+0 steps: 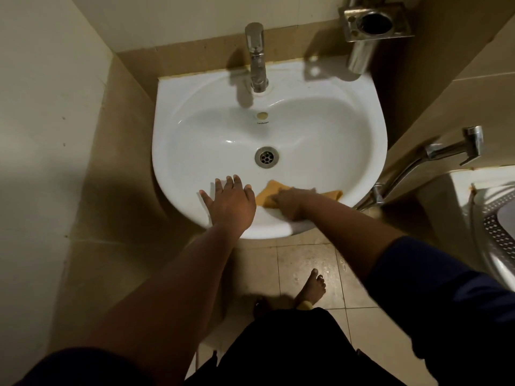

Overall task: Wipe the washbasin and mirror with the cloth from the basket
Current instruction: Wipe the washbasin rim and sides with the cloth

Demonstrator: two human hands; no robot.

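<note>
Wiping the washbasin [178,112] is the step in hand, judging by where the cloth sits. Nearest the person, the left hand [230,203] lies flat on the front rim with its fingers spread and straight, holding nothing, seemingly bracing. Just beside it, the right hand [289,203] presses the orange cloth [269,192] onto the front rim and inner slope; it is blurred, so whether the fingers curl round the cloth or lie flat on it I cannot tell. The cloth's long axis runs left to right along the rim, one corner pointing toward the drain [267,157]. Beyond lie the bare bowl and, at the back, the tap [255,55]. The next move probably calls for sweeping the cloth round the rim and down into the bowl (the mirror is out of view, so it looks yet to be done).
</note>
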